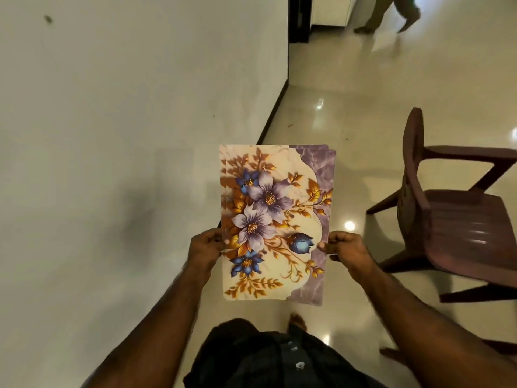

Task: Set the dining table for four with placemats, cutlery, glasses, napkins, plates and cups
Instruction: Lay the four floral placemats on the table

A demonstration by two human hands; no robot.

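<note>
— What sat closest to the camera?

— A dark buttoned shirt front (282, 359), and from it two bare forearms reached forward over a glossy cream tiled floor (335, 121).

— And what were they carrying?

— A thin stack of rectangular floral placemats (275, 219), held in the air above the floor, beside a pale painted wall (112, 107). Their long axis ran away from the person, the short edges near and far.

— How did they look?

— Cream marbled ground, purple and blue flowers with golden-orange leaves on the left and centre, and a purple marbled band with a scalloped edge down the right side. At the far corners the edges of the mats beneath showed slightly offset.

— The fingers?

— The left hand (205, 247) pinched the left long edge, thumb on the printed face. The right hand (342, 246) pinched the right long edge the same way, roughly level with the left one.

— Anything else about?

— A maroon plastic armchair (453, 208) stood to the right, apart from the mats. Another person's legs (391, 15) showed at the far top, blurred.
</note>
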